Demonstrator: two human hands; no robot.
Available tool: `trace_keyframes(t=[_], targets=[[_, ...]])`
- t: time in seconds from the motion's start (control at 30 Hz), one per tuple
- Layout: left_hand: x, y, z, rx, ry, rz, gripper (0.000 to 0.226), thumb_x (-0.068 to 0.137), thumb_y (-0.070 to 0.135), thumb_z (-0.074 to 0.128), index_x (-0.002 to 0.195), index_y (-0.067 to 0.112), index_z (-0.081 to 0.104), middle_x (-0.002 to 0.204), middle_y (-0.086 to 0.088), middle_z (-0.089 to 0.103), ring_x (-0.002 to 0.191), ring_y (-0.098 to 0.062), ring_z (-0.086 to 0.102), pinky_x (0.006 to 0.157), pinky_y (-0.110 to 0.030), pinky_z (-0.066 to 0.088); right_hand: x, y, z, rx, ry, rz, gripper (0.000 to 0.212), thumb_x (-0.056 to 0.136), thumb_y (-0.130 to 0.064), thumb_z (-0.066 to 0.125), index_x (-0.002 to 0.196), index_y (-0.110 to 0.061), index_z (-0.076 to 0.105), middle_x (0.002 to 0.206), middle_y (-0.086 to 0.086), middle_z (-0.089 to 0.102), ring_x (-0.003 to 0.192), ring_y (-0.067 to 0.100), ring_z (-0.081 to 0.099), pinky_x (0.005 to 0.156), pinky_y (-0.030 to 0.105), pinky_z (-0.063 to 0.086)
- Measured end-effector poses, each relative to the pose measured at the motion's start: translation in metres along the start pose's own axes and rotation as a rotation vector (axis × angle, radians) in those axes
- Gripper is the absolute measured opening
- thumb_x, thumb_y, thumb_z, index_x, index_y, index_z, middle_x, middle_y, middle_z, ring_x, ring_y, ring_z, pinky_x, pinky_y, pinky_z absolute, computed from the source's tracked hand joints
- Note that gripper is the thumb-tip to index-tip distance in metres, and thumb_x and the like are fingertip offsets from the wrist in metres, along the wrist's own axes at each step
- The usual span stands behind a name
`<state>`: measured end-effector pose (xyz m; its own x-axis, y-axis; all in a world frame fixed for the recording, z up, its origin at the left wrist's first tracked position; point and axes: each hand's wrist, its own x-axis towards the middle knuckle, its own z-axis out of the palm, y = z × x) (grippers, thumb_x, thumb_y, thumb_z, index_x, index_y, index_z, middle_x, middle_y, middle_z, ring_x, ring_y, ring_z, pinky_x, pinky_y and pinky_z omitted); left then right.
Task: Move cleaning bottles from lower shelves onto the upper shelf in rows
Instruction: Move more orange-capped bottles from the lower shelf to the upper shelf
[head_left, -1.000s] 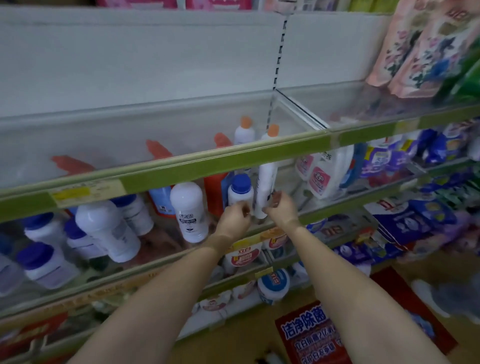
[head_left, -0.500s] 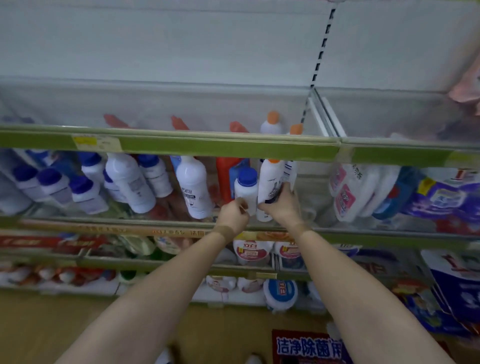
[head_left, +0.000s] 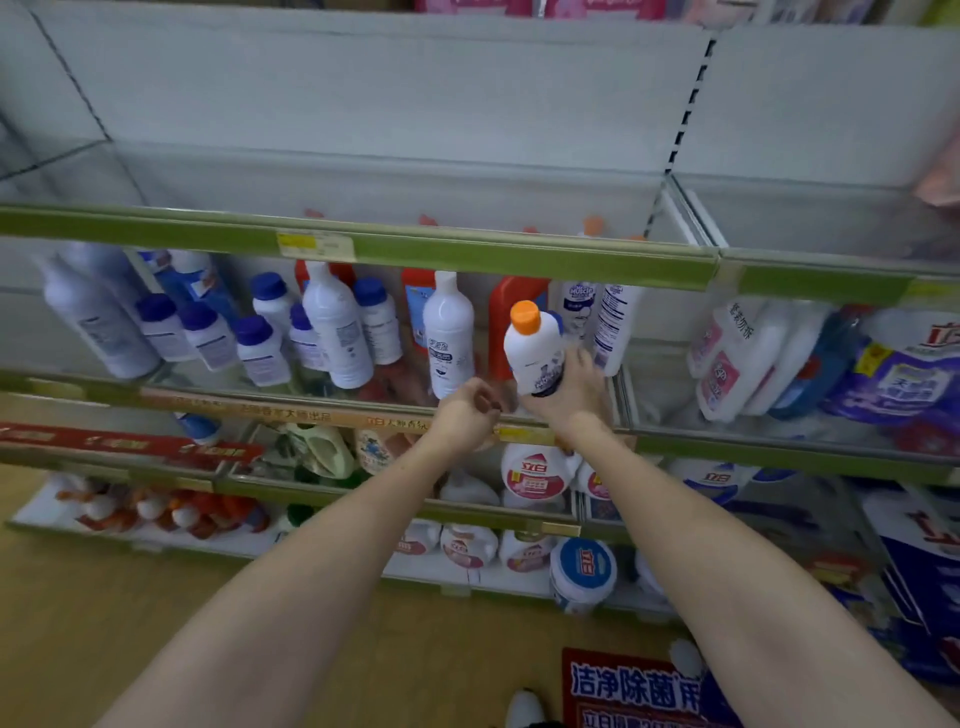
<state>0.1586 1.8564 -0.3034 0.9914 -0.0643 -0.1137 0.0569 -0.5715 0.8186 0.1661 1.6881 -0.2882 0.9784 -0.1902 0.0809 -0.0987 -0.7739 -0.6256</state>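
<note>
My right hand (head_left: 574, 395) grips a white bottle with an orange cap (head_left: 532, 348) by its lower body and holds it upright in front of the second shelf. My left hand (head_left: 465, 413) hovers just left of it at the shelf's front lip, fingers loosely curled and holding nothing. Behind them stand a tall white bottle (head_left: 449, 338), red bottles (head_left: 511, 317) and several white bottles with blue caps (head_left: 260, 348). The upper shelf (head_left: 467, 254) with its green edge strip is above; a few orange and red tops (head_left: 594, 226) show behind its clear front.
White and pink jugs (head_left: 737, 358) and blue refill packs (head_left: 893, 374) fill the shelf section to the right. Lower shelves hold more detergent jugs (head_left: 532, 475) and a blue-lidded tub (head_left: 582, 571). A red floor sign (head_left: 634, 691) lies below on the wooden floor.
My right hand has pulled the orange-capped bottle out from the back of the second shelf toward me. My left hand has let go of the blue-capped bottle. The view has shifted left.
</note>
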Motion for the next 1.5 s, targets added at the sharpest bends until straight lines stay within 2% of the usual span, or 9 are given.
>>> trace_keyframes(t=[0.1, 0.23, 0.37, 0.57, 0.83, 0.93, 1.07, 1.3, 1.5], targets=[[-0.028, -0.007, -0.039, -0.155, -0.037, 0.066, 0.028, 0.087, 0.010, 0.073, 0.110, 0.014, 0.060, 0.104, -0.008, 0.067, 0.094, -0.026, 0.067, 0.083, -0.040, 0.059, -0.031, -0.037, 0.013, 0.068, -0.042, -0.056, 0.085, 0.058, -0.057, 0.079, 0.129, -0.022, 0.048, 0.127, 0.004, 0.055, 0.123, 0.028, 0.048, 0.094, 0.045, 0.050], [-0.064, -0.031, -0.105, -0.223, 0.006, 0.136, 0.038, 0.083, 0.013, 0.079, 0.116, 0.017, 0.062, 0.104, 0.003, 0.068, 0.092, -0.011, 0.066, 0.079, -0.021, 0.055, -0.070, -0.082, 0.041, 0.027, -0.077, -0.112, 0.076, 0.061, -0.060, 0.078, 0.121, -0.024, 0.048, 0.118, 0.006, 0.057, 0.112, 0.031, 0.055, 0.087, 0.044, 0.052], [-0.097, -0.056, -0.177, -0.231, 0.065, 0.152, 0.037, 0.082, 0.006, 0.077, 0.116, 0.012, 0.063, 0.106, -0.005, 0.070, 0.098, -0.020, 0.068, 0.088, -0.035, 0.057, -0.105, -0.125, 0.075, -0.012, -0.122, -0.187, 0.074, 0.064, -0.051, 0.079, 0.126, -0.024, 0.048, 0.121, 0.008, 0.056, 0.115, 0.036, 0.055, 0.088, 0.043, 0.049], [-0.147, -0.075, -0.260, -0.295, 0.085, 0.135, 0.038, 0.081, -0.010, 0.062, 0.116, 0.005, 0.062, 0.107, -0.016, 0.067, 0.091, -0.023, 0.065, 0.075, -0.029, 0.057, -0.162, -0.181, 0.131, 0.015, -0.238, -0.261, 0.069, 0.056, -0.054, 0.085, 0.105, -0.024, 0.046, 0.107, 0.002, 0.055, 0.107, 0.032, 0.055, 0.075, 0.041, 0.046], [-0.198, -0.110, -0.328, -0.250, 0.254, 0.091, 0.029, 0.089, 0.027, 0.073, 0.114, 0.013, 0.068, 0.112, -0.015, 0.071, 0.107, -0.028, 0.067, 0.093, -0.047, 0.054, -0.212, -0.262, 0.187, 0.088, -0.356, -0.295, 0.080, 0.053, -0.059, 0.079, 0.123, -0.032, 0.050, 0.116, -0.003, 0.060, 0.107, 0.024, 0.059, 0.081, 0.039, 0.052], [-0.208, -0.114, -0.350, -0.250, 0.308, 0.071, 0.032, 0.092, 0.039, 0.069, 0.116, 0.018, 0.065, 0.111, -0.009, 0.070, 0.100, -0.020, 0.067, 0.083, -0.040, 0.057, -0.220, -0.292, 0.198, 0.143, -0.389, -0.305, 0.082, 0.046, -0.063, 0.077, 0.119, -0.039, 0.050, 0.111, -0.012, 0.064, 0.100, 0.017, 0.063, 0.078, 0.038, 0.055], [-0.205, -0.112, -0.375, -0.254, 0.392, 0.044, 0.020, 0.098, 0.031, 0.062, 0.110, 0.015, 0.061, 0.096, -0.005, 0.063, 0.085, -0.017, 0.059, 0.062, -0.025, 0.043, -0.225, -0.325, 0.207, 0.251, -0.417, -0.357, 0.078, 0.046, -0.063, 0.080, 0.115, -0.041, 0.052, 0.108, -0.016, 0.066, 0.098, 0.013, 0.065, 0.082, 0.042, 0.057], [-0.185, -0.110, -0.432, -0.415, 0.534, 0.015, 0.033, 0.097, 0.025, 0.066, 0.127, 0.011, 0.060, 0.106, -0.006, 0.064, 0.090, -0.019, 0.062, 0.064, -0.026, 0.047, -0.197, -0.380, 0.218, 0.330, -0.484, -0.419, 0.085, 0.042, -0.075, 0.083, 0.115, -0.045, 0.051, 0.110, -0.018, 0.068, 0.101, 0.009, 0.067, 0.086, 0.045, 0.058], [-0.154, -0.089, -0.487, -0.506, 0.626, 0.081, 0.017, 0.096, 0.023, 0.067, 0.110, 0.017, 0.061, 0.090, -0.002, 0.065, 0.077, -0.013, 0.062, 0.056, -0.017, 0.047, -0.155, -0.444, 0.217, 0.490, -0.528, -0.471, 0.076, 0.052, -0.059, 0.088, 0.111, -0.031, 0.049, 0.108, -0.015, 0.069, 0.099, 0.009, 0.067, 0.090, 0.045, 0.057]])
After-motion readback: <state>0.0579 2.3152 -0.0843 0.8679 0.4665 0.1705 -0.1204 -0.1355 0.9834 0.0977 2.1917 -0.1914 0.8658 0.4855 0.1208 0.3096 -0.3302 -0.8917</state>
